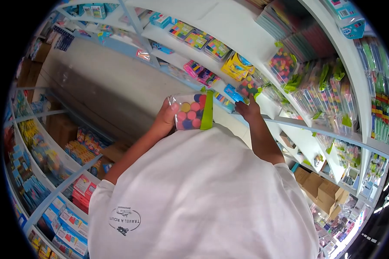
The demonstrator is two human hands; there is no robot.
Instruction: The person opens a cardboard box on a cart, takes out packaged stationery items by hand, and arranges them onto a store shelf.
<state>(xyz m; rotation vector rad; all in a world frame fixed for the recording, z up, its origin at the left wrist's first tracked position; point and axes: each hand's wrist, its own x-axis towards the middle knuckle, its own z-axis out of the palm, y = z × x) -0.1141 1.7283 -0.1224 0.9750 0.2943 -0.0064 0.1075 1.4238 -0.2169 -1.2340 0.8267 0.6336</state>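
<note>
My left hand (166, 115) is closed on the side of a clear pack (189, 113) of round pink, red, yellow and blue pieces, which has a bright green edge on its right. The pack is in front of my chest, above the white shirt. My right hand (248, 110) reaches out to the shelf at the right, its fingers apart. Just beyond its fingertips are a small blue packet (233, 93) and a clear pack of small coloured pieces (247, 86) with green at its corner. Whether the fingers touch either one is hard to tell.
White shelving (220, 26) runs across the top and right, with yellow packs (237, 66), pink packs (201, 73) and many clear packs with green edges (326, 88). More stocked shelves curve along the left. Open cardboard boxes (320, 190) are at the lower right. A grey floor (103, 69) shows between the shelves.
</note>
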